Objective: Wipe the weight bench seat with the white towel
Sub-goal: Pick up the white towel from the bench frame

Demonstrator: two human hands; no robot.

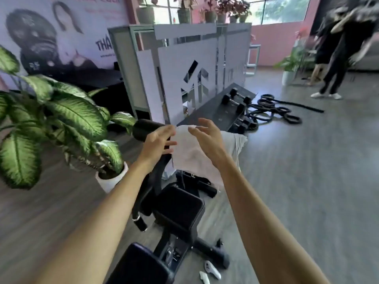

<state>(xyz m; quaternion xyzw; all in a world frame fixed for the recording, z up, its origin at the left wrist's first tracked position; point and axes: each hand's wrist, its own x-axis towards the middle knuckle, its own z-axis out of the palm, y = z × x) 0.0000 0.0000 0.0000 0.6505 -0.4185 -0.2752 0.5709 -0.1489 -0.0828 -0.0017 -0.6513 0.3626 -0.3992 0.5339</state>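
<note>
Two padded bench sections sit low in the frame: the black seat (180,208) at lower centre is bare. Above it, the white towel (194,152) hangs draped at mid-frame. Left hand (158,140) touches its left edge, fingers loosely spread; right hand (207,138) hovers just over it, open, holding nothing.

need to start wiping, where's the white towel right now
In the head view the white towel hangs over the raised end of the bench, centre frame, between the left hand and right hand, above the black seat.
</note>
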